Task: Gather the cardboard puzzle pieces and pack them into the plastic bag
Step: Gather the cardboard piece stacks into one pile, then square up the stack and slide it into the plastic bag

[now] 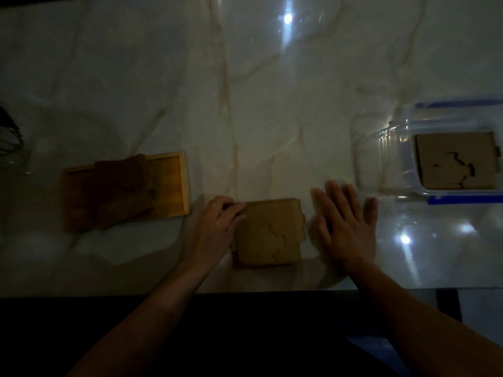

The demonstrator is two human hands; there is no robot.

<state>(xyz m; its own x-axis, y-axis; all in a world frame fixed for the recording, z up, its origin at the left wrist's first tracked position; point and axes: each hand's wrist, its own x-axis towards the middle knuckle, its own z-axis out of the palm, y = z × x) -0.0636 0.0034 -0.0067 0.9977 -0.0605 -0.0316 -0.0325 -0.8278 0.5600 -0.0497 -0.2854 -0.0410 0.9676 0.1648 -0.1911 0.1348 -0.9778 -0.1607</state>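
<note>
Partly packed: one set of cardboard pieces (457, 160) is seen inside the plastic bag (381, 159), right of frame. A second stack (268, 232), lower centre, is pinched by the left hand (215, 227); right hand (345, 227) spread flat beside it. More pieces (122, 189) remain in the wooden tray (174, 183), left

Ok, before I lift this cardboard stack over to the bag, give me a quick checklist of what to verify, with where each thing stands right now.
1. Left hand touching the stack of cardboard pieces: ok, fingers on its left edge.
2. Right hand on the stack: not ok, it lies open and flat on the table, beside the stack.
3. Stack squared up: not ok, layers jut out on the right side.
4. Plastic bag mouth open: cannot tell.
5. Path from stack to bag clear: ok, apart from the right hand.
6. Wooden tray emptied: not ok, dark pieces lie in it.
</note>
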